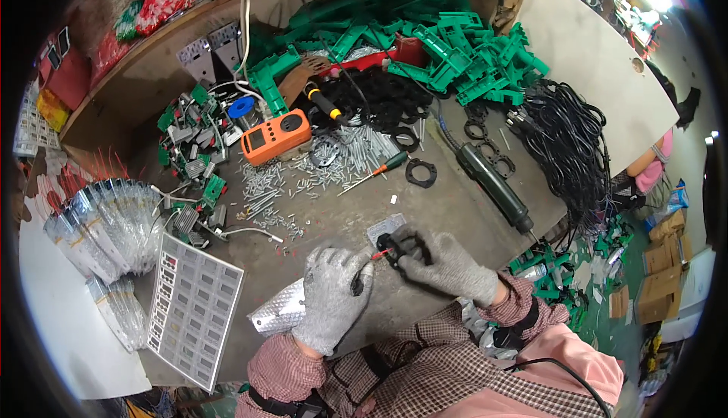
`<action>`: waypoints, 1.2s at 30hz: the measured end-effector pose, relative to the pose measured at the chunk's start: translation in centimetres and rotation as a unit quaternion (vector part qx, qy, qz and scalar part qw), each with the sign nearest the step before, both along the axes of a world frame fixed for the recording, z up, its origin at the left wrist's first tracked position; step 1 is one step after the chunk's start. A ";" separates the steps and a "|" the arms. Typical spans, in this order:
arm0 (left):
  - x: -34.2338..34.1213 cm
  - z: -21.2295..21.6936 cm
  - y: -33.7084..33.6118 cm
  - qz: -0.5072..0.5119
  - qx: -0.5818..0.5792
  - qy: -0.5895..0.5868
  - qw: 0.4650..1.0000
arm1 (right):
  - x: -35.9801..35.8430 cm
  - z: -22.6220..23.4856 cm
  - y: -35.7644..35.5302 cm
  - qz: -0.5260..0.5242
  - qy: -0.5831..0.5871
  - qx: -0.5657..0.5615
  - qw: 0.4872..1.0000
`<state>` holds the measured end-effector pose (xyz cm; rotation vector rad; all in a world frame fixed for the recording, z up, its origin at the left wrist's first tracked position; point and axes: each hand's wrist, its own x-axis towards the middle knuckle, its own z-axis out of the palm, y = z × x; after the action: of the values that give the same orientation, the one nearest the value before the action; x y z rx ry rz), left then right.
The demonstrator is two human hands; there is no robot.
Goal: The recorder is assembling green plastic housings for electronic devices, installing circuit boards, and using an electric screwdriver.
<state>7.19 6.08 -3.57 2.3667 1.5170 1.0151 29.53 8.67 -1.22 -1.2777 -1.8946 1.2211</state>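
Note:
My left hand [334,298], in a grey glove, is closed over a silver dimpled metal piece [279,310] that sticks out to its left. Its fingertips pinch a short red wire [381,254]. Facing it, my right hand [447,268], in a grey glove with dark fingertips, is closed on a small black part [388,243] at the wire's other end. The exact shape of that part is hidden by the fingers. Just beyond it lies a small clear rectangular piece [385,226] on the grey table [341,213].
Loose screws [280,183], an orange meter [276,137], a green screwdriver [375,171] and black rings [420,173] lie ahead. Green plastic housings [455,54] pile up behind. A dark cylindrical tool [493,183] and black cables [561,145] lie right; a gridded tray [196,308] sits left.

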 end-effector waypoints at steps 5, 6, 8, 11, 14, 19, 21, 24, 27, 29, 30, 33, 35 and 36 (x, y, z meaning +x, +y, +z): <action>-0.6 -0.2 -0.6 0.014 0.006 -0.015 1.000 | -1.5 0.0 0.1 -0.028 -0.056 0.048 0.997; -0.7 -0.3 -0.8 0.013 0.001 -0.023 1.000 | -1.5 -0.4 0.1 -0.031 -0.061 0.045 0.997; -0.4 0.2 -0.7 0.002 0.002 0.018 1.000 | -1.4 -0.2 -0.1 -0.006 -0.058 0.034 0.998; -0.2 -0.3 -0.5 -0.024 -0.012 0.100 0.995 | -2.3 0.4 -1.2 0.036 0.012 0.064 0.997; -0.1 -0.1 -0.6 -0.022 -0.010 0.113 0.993 | -2.2 0.9 -0.8 0.012 -0.078 0.044 0.996; -0.1 0.6 -0.7 -0.027 -0.030 0.133 0.990 | -2.7 -0.3 -2.2 0.023 -0.073 0.168 0.983; -0.6 0.3 -1.1 0.003 -0.037 0.099 0.994 | -3.0 -0.1 -2.0 0.020 -0.104 0.134 0.985; -0.8 -0.1 -1.1 0.008 -0.029 0.109 0.994 | -3.7 0.7 -2.2 0.046 -0.110 0.098 0.988; -0.2 -0.1 -0.5 0.003 -0.034 0.087 0.996 | -3.0 1.6 -2.3 0.052 -0.065 0.202 0.976; -0.1 0.0 -0.3 -0.009 -0.012 0.067 0.998 | -2.3 1.9 -2.2 -0.016 -0.153 0.124 0.980; -0.1 -0.1 0.0 -0.014 -0.011 0.062 0.998 | -2.2 1.5 -2.2 -0.006 -0.151 0.119 0.981; -0.7 -0.5 -0.2 -0.011 -0.025 0.057 0.998 | -2.3 1.2 -2.0 0.001 -0.099 0.166 0.981; -1.0 -0.5 -0.3 -0.007 -0.038 0.055 0.998 | -2.4 2.3 -1.5 -0.002 -0.141 0.093 0.986; -1.0 -0.4 -0.4 -0.003 -0.049 0.062 0.997 | -2.6 2.2 -1.5 -0.001 -0.141 0.094 0.985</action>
<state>6.15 5.68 -3.98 2.4042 1.5618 0.7863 26.92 7.20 1.00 -1.4071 -2.1487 0.8705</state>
